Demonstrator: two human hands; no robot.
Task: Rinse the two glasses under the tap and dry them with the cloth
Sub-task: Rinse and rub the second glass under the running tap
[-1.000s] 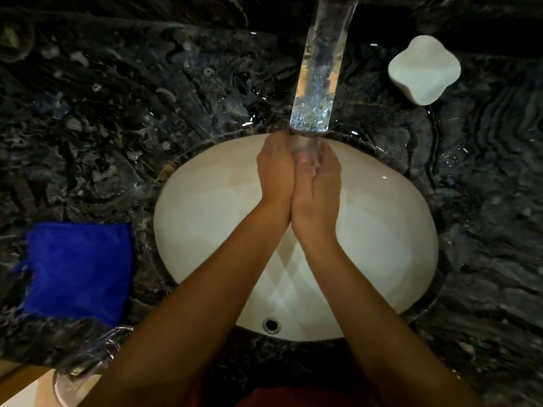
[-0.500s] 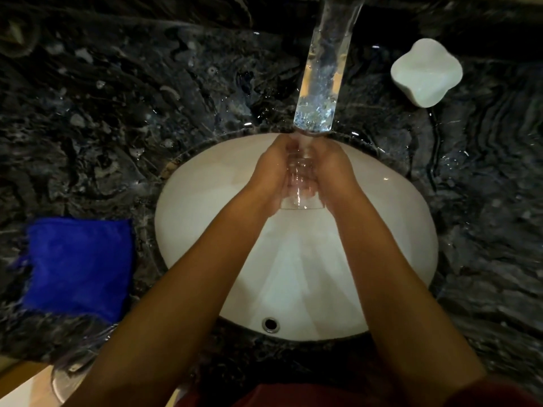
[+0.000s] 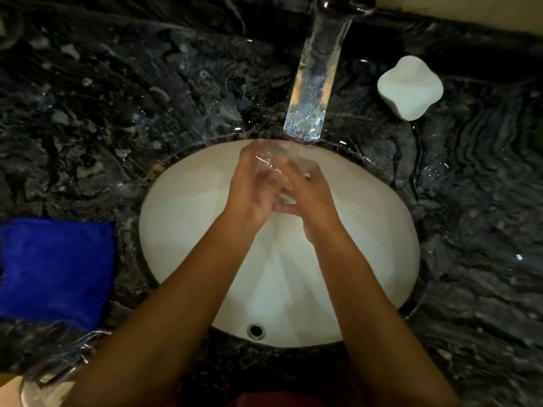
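Holding a clear glass [image 3: 271,171] between both hands, I have it over the white sink [image 3: 182,230] just below the tap [image 3: 311,92]. My left hand [image 3: 252,192] and right hand [image 3: 308,198] wrap it from either side. Near the counter's left edge, the blue cloth [image 3: 55,268] lies flat, the second glass [image 3: 58,377] just below it.

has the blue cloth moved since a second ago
No. The blue cloth still lies on the dark counter left of the white sink, with the same gap to the sink's rim. Its slight shift in frame matches the head camera's movement.
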